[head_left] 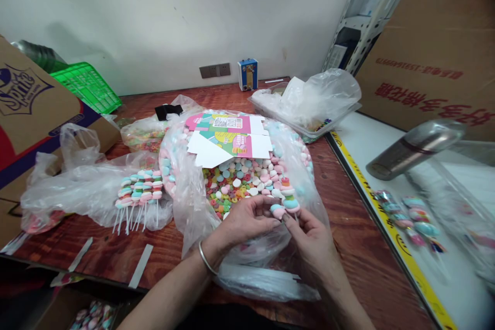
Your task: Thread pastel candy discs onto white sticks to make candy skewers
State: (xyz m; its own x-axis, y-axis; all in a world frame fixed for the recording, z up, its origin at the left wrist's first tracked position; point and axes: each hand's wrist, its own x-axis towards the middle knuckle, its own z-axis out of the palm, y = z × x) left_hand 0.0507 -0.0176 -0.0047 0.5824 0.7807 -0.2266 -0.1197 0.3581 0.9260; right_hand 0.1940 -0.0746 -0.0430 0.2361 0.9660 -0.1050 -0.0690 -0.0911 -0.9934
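Note:
My left hand (pixel 245 220), a bangle on its wrist, pinches a blue-and-pink marshmallow (pixel 277 210). Just beside it, my right hand (pixel 311 240) grips a marshmallow skewer (pixel 288 195) stacked with colourful rings and pastel marshmallows; its stick is mostly hidden by the fingers. The right thumb touches the loose marshmallow. Both hands are over a large open plastic bag (pixel 193 221) full of pastel marshmallows (pixel 276 167) and coloured ring candies (pixel 222 192). A flattened printed carton (pixel 232 139) lies across the bag's far part. Several finished skewers (pixel 139 188) lie on plastic at the left.
Thin clear wrappers (pixel 266 282) lie at the table's front edge. A clear tub (pixel 301 113) with plastic stands behind at the right. On the white table are a steel bottle (pixel 415 148) and wrapped skewers (pixel 423 219). Cardboard boxes (pixel 436 46) and a green basket (pixel 91 87) flank the sides.

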